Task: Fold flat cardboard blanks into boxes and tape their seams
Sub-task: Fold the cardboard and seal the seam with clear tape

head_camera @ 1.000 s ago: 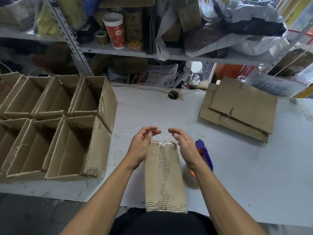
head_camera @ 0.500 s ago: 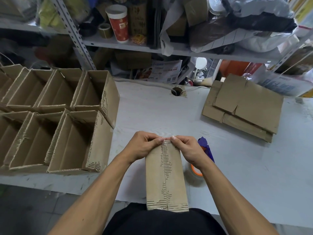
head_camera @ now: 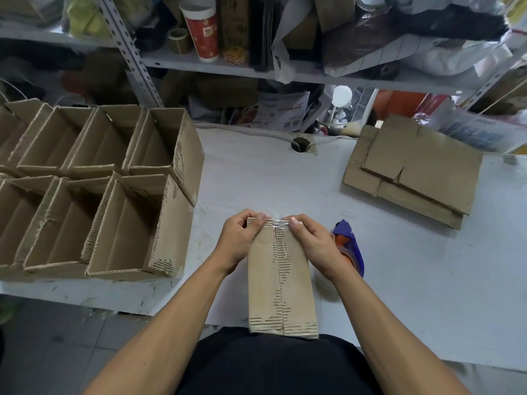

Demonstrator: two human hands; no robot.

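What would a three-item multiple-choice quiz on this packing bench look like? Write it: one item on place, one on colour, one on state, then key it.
1. The stack of flat cardboard blanks lies:
A. far right of the table
B. left, by the open boxes
C. on the shelf

2. The tape dispenser is mainly:
A. green
B. blue
C. yellow

3. The box under the hands has its seam:
A. untaped
B. taped
C. torn open

Key: A, the blanks sit far right; B, blue body beside the right hand; B, clear tape shines at the far edge, between the right and left hand.

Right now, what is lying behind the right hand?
A tape dispenser with a blue handle and orange body lies on the table behind the right hand; its tape roll is mostly covered by the wrist.
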